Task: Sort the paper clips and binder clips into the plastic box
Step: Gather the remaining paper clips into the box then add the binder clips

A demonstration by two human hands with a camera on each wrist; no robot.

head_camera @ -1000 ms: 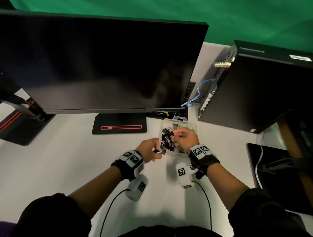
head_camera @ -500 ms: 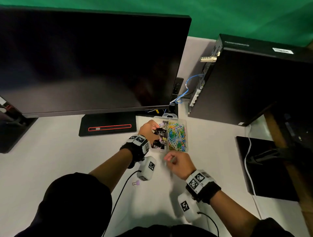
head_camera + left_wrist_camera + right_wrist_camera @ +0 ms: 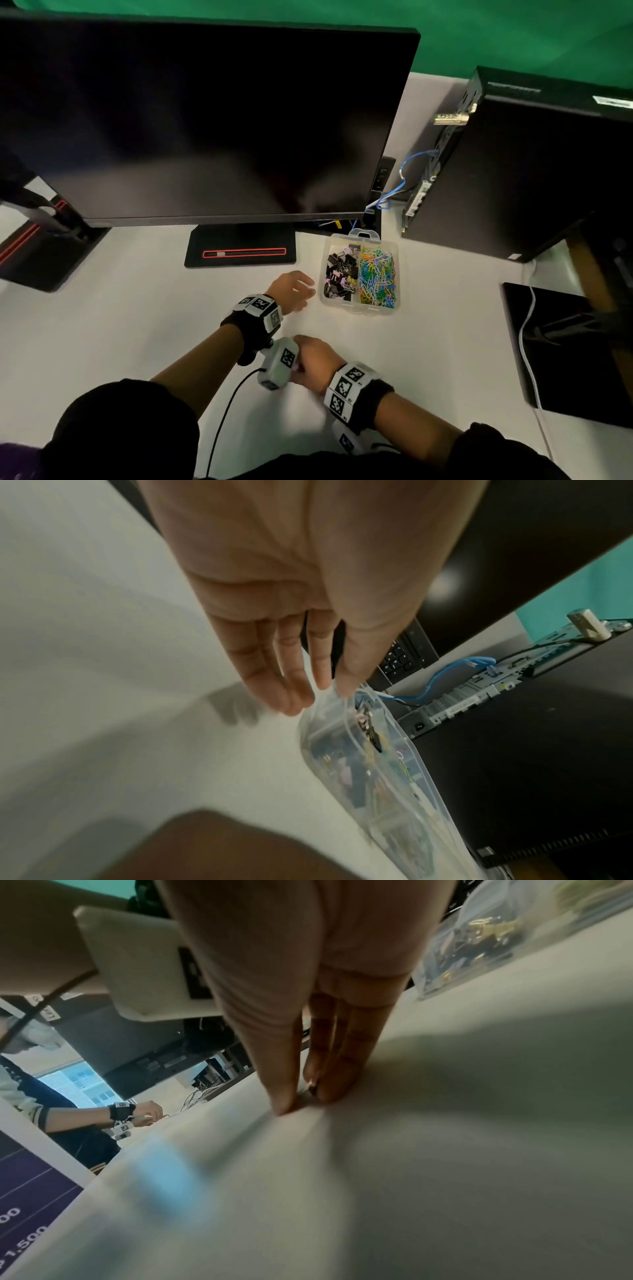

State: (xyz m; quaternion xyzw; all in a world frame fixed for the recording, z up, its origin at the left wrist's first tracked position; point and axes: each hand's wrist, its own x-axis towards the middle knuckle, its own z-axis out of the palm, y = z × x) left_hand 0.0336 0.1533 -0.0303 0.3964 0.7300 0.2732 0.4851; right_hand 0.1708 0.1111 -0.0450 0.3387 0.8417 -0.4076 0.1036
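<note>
The plastic box [image 3: 359, 310] is set on the desk [image 3: 137, 325], binder clips [image 3: 337, 274] in its left half and paper clips [image 3: 378, 277] in its right. The left hand [image 3: 291, 291] is held just beside the box, fingers straight, holding nothing. The right hand [image 3: 310, 361] is lowered nearer the body, its fingertips [image 3: 284, 1104] pinched together against the desk; whether anything is held cannot be told.

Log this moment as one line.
left hand: open, beside plastic box | right hand: fingertips pinching at table, item unclear | box: binder clips left, paper clips right
</note>
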